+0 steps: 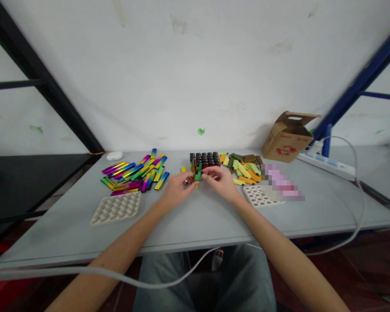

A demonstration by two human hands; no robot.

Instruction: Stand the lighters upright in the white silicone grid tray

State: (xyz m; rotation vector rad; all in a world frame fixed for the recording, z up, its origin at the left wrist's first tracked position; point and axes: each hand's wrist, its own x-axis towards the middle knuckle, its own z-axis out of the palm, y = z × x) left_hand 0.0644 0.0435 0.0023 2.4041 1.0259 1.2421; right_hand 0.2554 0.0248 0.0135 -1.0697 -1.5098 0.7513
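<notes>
Between my left hand (pixel 173 190) and my right hand (pixel 219 182), both fingertips pinch a small green piece (pixel 197 176) with a thin yellow strip (pixel 196 186) showing below it. Just beyond my hands stands a block of dark capped small cylinders (pixel 204 160). A heap of iridescent rainbow metal sticks (pixel 133 175) lies to the left. To the right lies a pile of flat yellow, green and orange bars (pixel 243 169). Under my right wrist's far side sits a white perforated tray (pixel 258 196).
A second white perforated tray (pixel 116 208) lies at the front left of the grey table (pixel 195 225). At the back right are an open cardboard box (pixel 287 138), a white power strip (pixel 325 162) with a cable, and a pixelated pink package (pixel 279 182).
</notes>
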